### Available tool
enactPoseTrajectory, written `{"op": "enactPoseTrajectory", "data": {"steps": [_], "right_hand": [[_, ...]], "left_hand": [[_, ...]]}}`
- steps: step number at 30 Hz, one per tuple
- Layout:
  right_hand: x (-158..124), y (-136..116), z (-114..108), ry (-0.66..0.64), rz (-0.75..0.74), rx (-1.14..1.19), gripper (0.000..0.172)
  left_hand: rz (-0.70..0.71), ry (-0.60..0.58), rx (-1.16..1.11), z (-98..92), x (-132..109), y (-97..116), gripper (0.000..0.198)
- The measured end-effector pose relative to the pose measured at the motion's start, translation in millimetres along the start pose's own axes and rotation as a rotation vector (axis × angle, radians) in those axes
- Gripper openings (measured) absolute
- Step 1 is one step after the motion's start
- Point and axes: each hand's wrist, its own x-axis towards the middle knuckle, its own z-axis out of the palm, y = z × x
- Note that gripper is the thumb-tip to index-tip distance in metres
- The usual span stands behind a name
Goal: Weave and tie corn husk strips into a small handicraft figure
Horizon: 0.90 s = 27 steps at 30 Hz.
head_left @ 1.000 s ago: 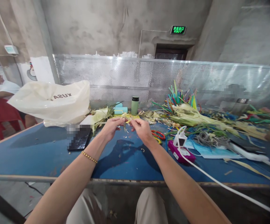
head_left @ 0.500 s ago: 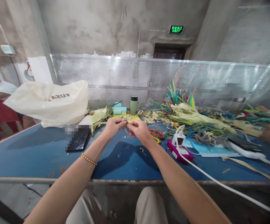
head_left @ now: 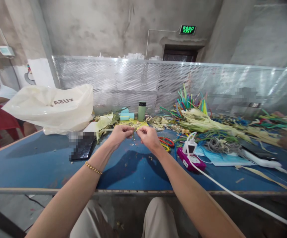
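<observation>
The left hand (head_left: 119, 134) and right hand (head_left: 148, 138) pinch a thin green strip (head_left: 133, 134) between their fingertips, just above the blue surface (head_left: 34, 162).

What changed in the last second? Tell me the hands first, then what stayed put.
The right hand slid a little toward the left hand, closing the gap, so the two now almost touch over the thin strip both pinch. Nothing was picked up or let go. The phone, green bottle, white bag and purple power strip lie on the blue table as before.
</observation>
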Motion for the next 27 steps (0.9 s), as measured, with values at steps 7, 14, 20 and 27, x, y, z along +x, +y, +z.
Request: {"op": "enactPoseTrajectory", "data": {"steps": [7, 14, 20, 27], "right_hand": [[1.1, -0.8, 1.4, -0.064, 0.107, 0.156, 0.026], [3.2, 5.1, 4.3, -0.006, -0.012, 0.084, 0.014], [4.4, 6.3, 3.6, -0.016, 0.022, 0.063, 0.012], [4.1, 3.0, 1.9, -0.044, 0.015, 0.075, 0.013]], "left_hand": [[0.004, -0.068, -0.16, 1.2, -0.7, -1.7, 0.018], [0.036, -0.032, -0.036, 5.6, -1.7, -2.6, 0.02], [0.013, 0.004, -0.03, 6.7, -1.5, -1.6, 0.028], [0.051, -0.164, -0.166, 8.0, -6.3, 5.9, 0.016]]}}
